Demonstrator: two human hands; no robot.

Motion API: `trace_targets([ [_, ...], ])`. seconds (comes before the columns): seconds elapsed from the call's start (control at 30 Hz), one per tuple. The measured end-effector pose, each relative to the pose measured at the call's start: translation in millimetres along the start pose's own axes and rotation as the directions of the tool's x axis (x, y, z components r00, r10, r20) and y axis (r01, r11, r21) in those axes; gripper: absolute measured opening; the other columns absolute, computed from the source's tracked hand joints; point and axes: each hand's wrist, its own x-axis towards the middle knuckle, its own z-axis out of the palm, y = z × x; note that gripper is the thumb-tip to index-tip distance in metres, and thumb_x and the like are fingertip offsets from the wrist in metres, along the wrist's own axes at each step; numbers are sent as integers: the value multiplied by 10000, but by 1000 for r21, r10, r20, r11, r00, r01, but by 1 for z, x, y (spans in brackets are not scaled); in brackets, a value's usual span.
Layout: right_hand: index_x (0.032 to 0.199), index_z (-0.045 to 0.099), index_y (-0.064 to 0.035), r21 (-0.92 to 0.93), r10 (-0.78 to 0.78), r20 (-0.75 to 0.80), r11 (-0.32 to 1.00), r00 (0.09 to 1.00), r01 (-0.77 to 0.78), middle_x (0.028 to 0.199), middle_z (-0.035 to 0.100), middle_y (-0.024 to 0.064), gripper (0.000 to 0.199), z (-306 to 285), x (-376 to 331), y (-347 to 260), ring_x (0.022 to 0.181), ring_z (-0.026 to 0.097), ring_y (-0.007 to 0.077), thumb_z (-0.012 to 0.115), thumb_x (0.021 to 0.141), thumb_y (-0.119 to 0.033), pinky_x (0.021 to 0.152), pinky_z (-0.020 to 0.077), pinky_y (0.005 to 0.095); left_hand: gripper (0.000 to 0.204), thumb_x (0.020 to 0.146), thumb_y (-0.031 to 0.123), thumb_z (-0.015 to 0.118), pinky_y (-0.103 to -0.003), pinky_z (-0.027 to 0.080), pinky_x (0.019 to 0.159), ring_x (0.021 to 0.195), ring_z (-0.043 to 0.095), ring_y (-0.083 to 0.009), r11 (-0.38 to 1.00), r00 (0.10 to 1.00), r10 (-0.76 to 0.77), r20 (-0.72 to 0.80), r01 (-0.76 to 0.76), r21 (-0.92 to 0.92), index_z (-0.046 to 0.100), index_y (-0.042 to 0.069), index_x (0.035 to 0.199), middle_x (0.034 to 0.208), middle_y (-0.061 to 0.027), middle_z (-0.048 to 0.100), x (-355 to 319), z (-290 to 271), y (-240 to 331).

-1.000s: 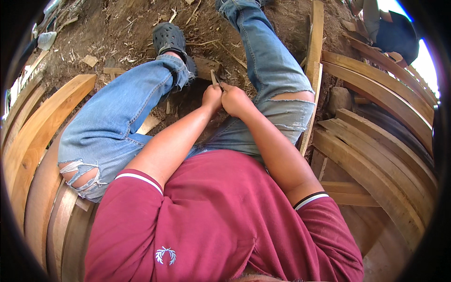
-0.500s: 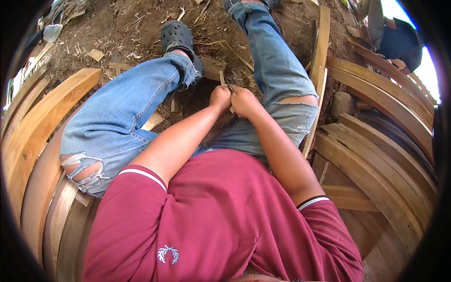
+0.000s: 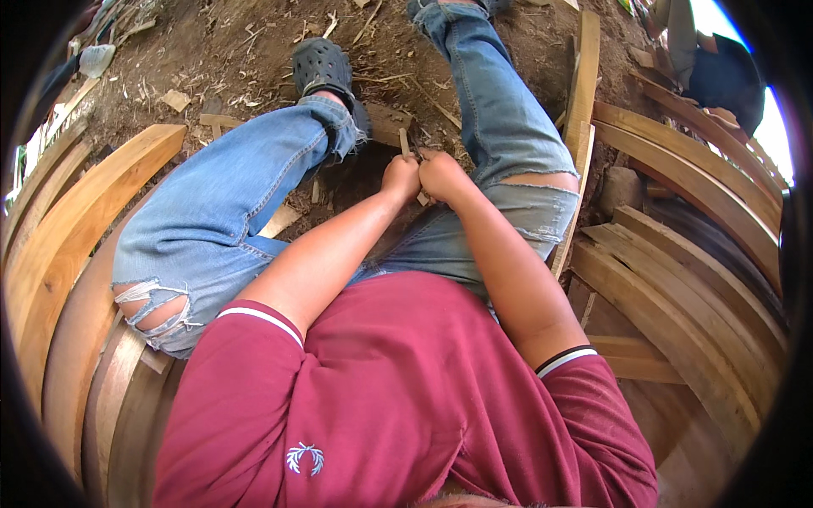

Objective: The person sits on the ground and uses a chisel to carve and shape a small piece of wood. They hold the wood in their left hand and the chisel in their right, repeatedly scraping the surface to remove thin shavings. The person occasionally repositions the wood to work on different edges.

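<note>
Both of my hands meet in front of me between my knees, closed and pressed against each other. My left hand (image 3: 400, 179) grips a thin light wooden stick (image 3: 404, 140), whose end juts up past the fingers. In my right hand (image 3: 443, 178) is a narrow dark tool, perhaps a knife (image 3: 415, 149), lying close beside the stick. Its handle is hidden in my fist, so its kind is not certain. A pale bit of wood (image 3: 423, 199) shows just below where the fists touch.
Curved wooden planks (image 3: 93, 229) stand to my left, and more planks (image 3: 677, 305) lie to my right. An upright board (image 3: 581, 85) runs beside my right leg. Wood chips litter the dirt ground (image 3: 229, 51). Another person (image 3: 720, 80) is partly visible at the far right.
The view has shifted very slightly, so everything sits a little further right. My hands keep the same hold, close together.
</note>
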Motion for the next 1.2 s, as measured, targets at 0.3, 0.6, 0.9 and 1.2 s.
trace_targets([
  [0.3,1403,553,-77,148,91,49,984,995,-97,838,687,251,481,-15,-46,-28,575,649,301,407,948,-125,592,520,414,491,1006,339,381,-484,464,960,1143,598,-450,994,995,-99,0,99,45,622,-64,1149,1179,-313,635,-9,-8,16],
  [0.6,1387,536,-9,146,57,74,987,996,-68,764,675,248,479,-17,-42,-32,544,643,316,416,933,-101,555,513,424,495,1005,343,385,-481,469,928,1120,611,-443,993,990,-113,86,115,-21,636,-66,1126,1161,-310,642,-7,-10,14],
  [0.9,1281,618,-18,101,0,52,995,999,-6,800,684,246,418,-12,-33,-26,530,645,314,409,929,-103,532,519,421,475,1001,342,397,-454,479,875,1046,656,-399,979,987,-134,93,147,-141,662,-39,1101,1103,-256,683,0,-6,-1],
  [1.2,1141,634,25,-102,-73,12,992,997,74,916,711,249,295,-7,-20,-25,810,723,362,517,890,-74,704,566,442,463,1047,339,375,-392,487,806,924,657,-251,900,964,-131,232,213,-381,674,-11,1097,1044,-169,704,11,-7,-12],
])
